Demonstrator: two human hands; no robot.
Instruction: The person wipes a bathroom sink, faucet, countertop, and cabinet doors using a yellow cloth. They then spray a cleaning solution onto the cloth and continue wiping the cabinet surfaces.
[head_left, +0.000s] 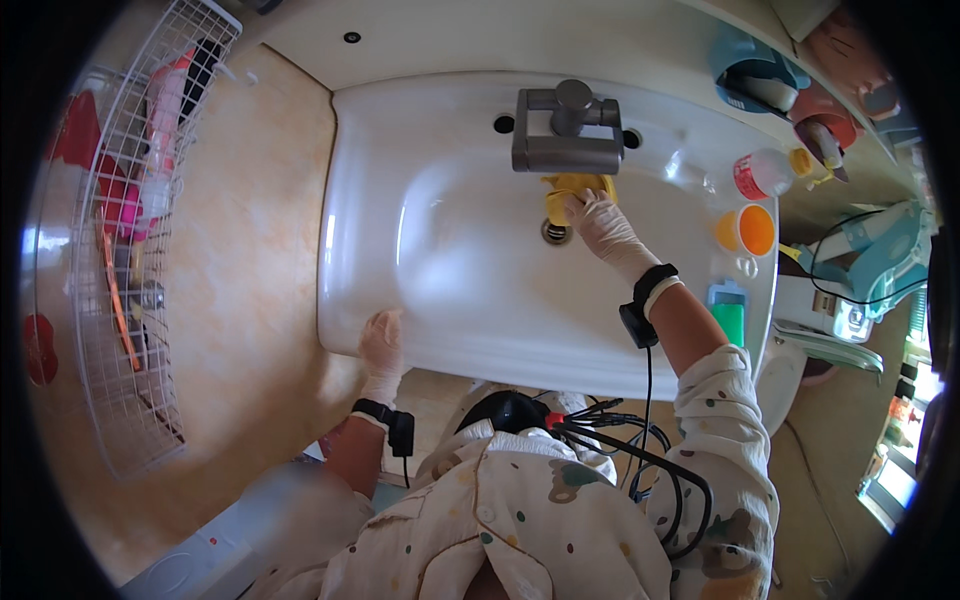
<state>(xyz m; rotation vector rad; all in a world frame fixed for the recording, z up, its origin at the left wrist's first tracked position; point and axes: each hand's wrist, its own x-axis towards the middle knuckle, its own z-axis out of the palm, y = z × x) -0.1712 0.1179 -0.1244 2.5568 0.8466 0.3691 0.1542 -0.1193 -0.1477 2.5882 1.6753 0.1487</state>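
Note:
My right hand (609, 229), in a thin pale glove, presses a yellow cloth (556, 204) onto the white washbasin (480, 300). The cloth lies under the grey faucet (568, 154), just beyond the metal drain (556, 232), and is bunched beneath my fingers. My left hand (382, 341), gloved as well, is at the basin's front left edge. Its fingers are partly hidden, so whether it grips the rim does not show. Both wrists carry black strapped devices with cables.
Along the basin's right side stand a plastic bottle (765, 172) with a yellow cap, an orange cup (754, 229) and a green soap (727, 322) in a dish. Holders with cups (757, 71) hang at upper right. A white wire basket (135, 225) is mounted on the left wall.

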